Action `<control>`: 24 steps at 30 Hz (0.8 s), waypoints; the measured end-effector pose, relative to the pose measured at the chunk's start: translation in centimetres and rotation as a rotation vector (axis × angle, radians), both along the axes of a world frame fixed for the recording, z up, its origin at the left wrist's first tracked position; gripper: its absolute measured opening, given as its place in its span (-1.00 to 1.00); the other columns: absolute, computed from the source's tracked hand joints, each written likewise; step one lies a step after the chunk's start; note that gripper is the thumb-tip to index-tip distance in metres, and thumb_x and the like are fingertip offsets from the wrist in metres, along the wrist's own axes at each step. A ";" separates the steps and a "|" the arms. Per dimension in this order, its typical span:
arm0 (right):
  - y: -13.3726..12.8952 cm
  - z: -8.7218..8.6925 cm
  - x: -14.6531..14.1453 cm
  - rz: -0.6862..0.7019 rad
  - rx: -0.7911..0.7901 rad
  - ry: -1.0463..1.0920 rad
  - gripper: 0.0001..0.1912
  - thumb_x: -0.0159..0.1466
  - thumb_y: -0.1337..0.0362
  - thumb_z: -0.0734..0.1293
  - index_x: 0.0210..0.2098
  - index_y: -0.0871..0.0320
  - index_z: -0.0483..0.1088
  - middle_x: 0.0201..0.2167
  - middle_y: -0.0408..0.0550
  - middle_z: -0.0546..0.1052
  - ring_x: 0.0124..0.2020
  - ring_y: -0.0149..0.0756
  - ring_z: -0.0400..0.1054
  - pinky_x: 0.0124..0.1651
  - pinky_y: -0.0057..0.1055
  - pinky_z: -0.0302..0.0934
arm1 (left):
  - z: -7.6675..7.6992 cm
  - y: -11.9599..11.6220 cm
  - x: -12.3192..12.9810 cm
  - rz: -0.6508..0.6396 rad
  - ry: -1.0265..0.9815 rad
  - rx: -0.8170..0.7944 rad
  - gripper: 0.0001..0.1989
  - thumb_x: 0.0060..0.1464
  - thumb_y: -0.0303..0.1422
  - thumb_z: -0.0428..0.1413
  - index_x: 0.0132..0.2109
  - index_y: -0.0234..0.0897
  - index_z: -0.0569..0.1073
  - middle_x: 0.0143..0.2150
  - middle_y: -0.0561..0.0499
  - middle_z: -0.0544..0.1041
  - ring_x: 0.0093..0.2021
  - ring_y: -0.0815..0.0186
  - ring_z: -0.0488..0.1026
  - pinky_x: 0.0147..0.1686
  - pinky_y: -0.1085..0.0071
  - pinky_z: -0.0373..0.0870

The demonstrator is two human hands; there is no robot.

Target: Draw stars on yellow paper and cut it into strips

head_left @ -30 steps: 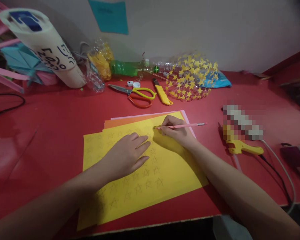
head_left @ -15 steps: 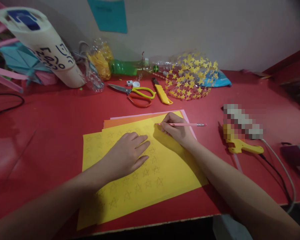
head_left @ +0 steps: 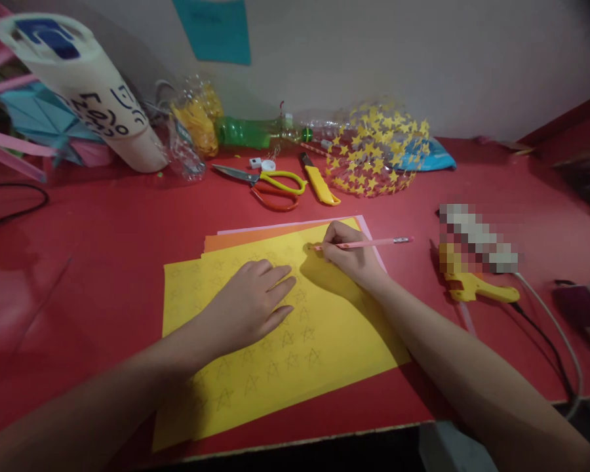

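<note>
My right hand (head_left: 349, 252) is closed around a pink pencil (head_left: 378, 242), its tip at the upper right part of a yellow sheet of paper (head_left: 354, 328). Rows of small pencil-drawn stars (head_left: 288, 338) cover the left and middle of this sheet. My left hand (head_left: 250, 301) lies flat on the paper, fingers a little spread, hiding some of the stars. Under the yellow paper, the edges of an orange sheet (head_left: 236, 244) and a pink sheet (head_left: 368, 231) stick out at the top.
Beyond the paper lie scissors (head_left: 275, 187) and a yellow box cutter (head_left: 319, 183). A ball of yellow stars (head_left: 373, 154), a green bottle (head_left: 246, 133) and a white tumbler (head_left: 103, 98) stand along the wall. To the right are a yellow glue gun (head_left: 476, 286) and a power strip (head_left: 476, 236).
The pencil in my right hand has shifted slightly right and tilted, its eraser end now higher. My left hand stays in the same place on the paper.
</note>
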State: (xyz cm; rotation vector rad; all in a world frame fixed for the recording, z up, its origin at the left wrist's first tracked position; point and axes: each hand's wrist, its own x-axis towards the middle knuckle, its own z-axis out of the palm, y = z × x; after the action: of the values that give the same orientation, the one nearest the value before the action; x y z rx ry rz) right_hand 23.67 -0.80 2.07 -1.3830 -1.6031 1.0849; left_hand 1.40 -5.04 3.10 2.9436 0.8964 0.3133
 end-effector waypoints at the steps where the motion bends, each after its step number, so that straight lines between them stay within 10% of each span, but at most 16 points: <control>1: 0.0 0.0 0.0 0.004 0.009 0.000 -0.90 0.02 0.32 0.23 -0.57 0.09 0.17 -0.65 -0.23 0.28 -0.59 -0.43 0.11 -0.53 -0.45 -0.06 | 0.0 0.0 0.0 -0.002 -0.003 0.002 -0.70 0.25 -0.32 0.04 0.03 -0.42 0.45 0.05 -0.24 0.51 -0.15 0.08 0.41 -0.15 0.14 0.38; 24: -0.2 0.2 -0.1 0.045 -0.004 0.020 -0.87 0.05 0.33 0.26 -0.55 0.09 0.17 -0.65 -0.22 0.29 -0.59 -0.43 0.12 -0.52 -0.44 -0.04 | 0.1 0.0 0.1 -0.006 0.069 0.041 -0.69 0.25 -0.30 0.01 0.03 -0.40 0.47 0.17 -0.20 0.47 -0.20 0.12 0.37 -0.20 0.17 0.33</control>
State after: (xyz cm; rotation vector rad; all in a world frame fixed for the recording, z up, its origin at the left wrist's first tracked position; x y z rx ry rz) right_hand 23.61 -0.95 2.23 -1.3396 -1.6256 1.1254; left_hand 1.51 -5.03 3.15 3.0115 0.8992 0.2343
